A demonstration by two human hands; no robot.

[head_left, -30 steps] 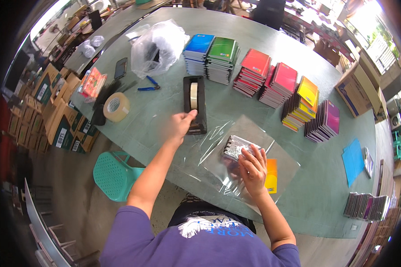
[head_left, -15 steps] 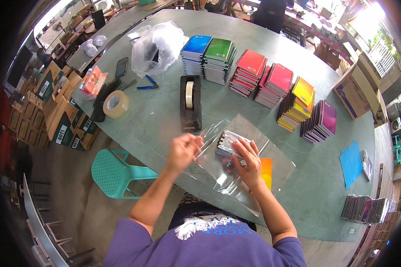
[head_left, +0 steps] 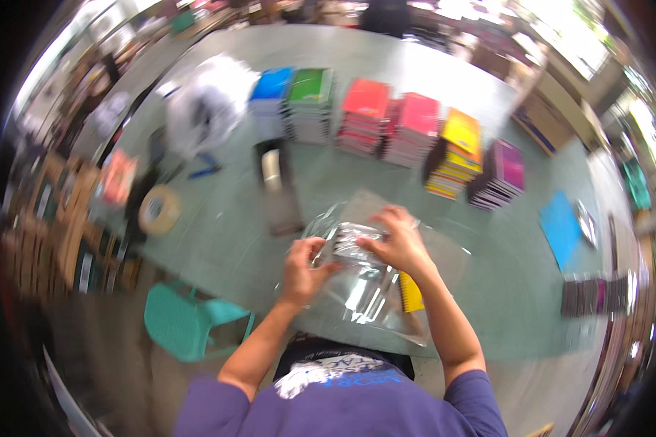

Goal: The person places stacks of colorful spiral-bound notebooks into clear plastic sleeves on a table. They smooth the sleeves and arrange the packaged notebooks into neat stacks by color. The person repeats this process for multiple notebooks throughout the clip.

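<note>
The picture is blurred by motion. My left hand [head_left: 304, 266] grips the left edge of a clear plastic bag [head_left: 364, 291] that lies on the green table [head_left: 233, 233] in front of me. My right hand [head_left: 395, 239] presses on top of the same bag, over a dark patterned notebook [head_left: 353, 242] wrapped inside it. A yellow spiral notebook [head_left: 411, 293] shows under the plastic just below my right wrist.
A black tape dispenser [head_left: 277, 182] stands just beyond my left hand, with a roll of brown tape [head_left: 159, 210] further left. Stacks of coloured notebooks [head_left: 408, 131] line the far side. A bunched plastic bag [head_left: 208, 105], a teal chair [head_left: 186, 320] and blue sheets [head_left: 561, 226] surround them.
My left hand came back from the tape dispenser to the bag's left edge. My right hand stayed on the wrapped notebook. The camera moved closer.
</note>
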